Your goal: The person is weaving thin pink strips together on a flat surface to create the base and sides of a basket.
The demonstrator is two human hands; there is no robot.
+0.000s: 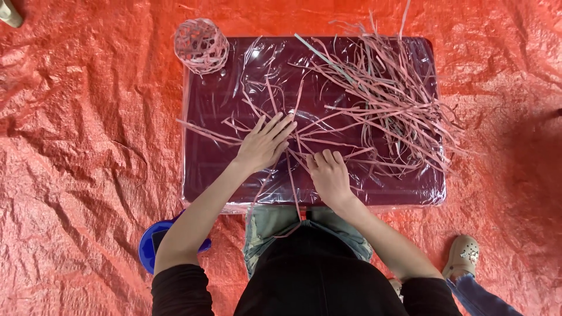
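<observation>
Plastic-wrapped maroon worktop (222, 105) sits ringed by crumpled orange tarpaulin (88, 146), with bare room at its left half. Left hand (263, 146) presses flat, fingers spread, on thin pink paper strips (380, 99) tangled rightward; right hand (329, 174), fingers curled, pinches one strip near the front edge.

This looks like an improvised floor-level craft spot rather than a fitted workshop: a crinkled orange tarpaulin (76, 152) covers the ground right out to every edge, and at centre sits a low dark table (205, 169) wrapped in clear plastic film. Thin pink strips (386, 99) lie heaped toward 2 o'clock, a finished woven ball (201, 45) stands at 11 o'clock, and a beige clog (462, 256) at 4 o'clock shows someone else close by. Whether it is indoors or outdoors cannot be told
</observation>
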